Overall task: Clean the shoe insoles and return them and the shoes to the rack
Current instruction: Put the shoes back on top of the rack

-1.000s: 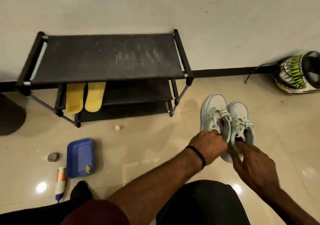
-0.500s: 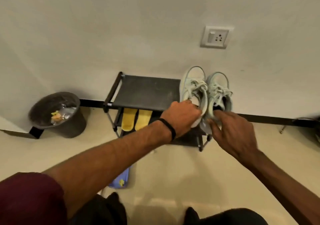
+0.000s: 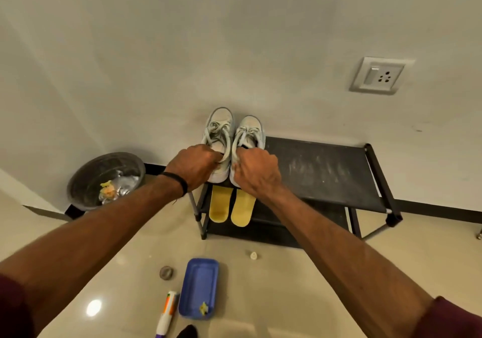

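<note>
A glossy cream floor meets a pale wall. Nearest lies a blue tray [image 3: 199, 287] at 6 o'clock. Beyond it, two yellow insoles [image 3: 230, 207] rest on the rack's [image 3: 326, 173] lower shelf. Above them, the left hand [image 3: 194, 167] grips the left shoe [image 3: 217, 133] by its collar and the right hand [image 3: 257, 172] grips the right shoe [image 3: 249, 133], both at the top shelf's left end, toes pointing to 12 o'clock. I judge it best to lower both heels together, flat and parallel, before letting go.

We're seeing the rack [image 3: 326, 173] carrying the shoes [image 3: 232, 131] up top, yellow insoles [image 3: 232, 206] lying below; the floor [image 3: 300, 285] is bearing a blue tray [image 3: 199, 283].
</note>
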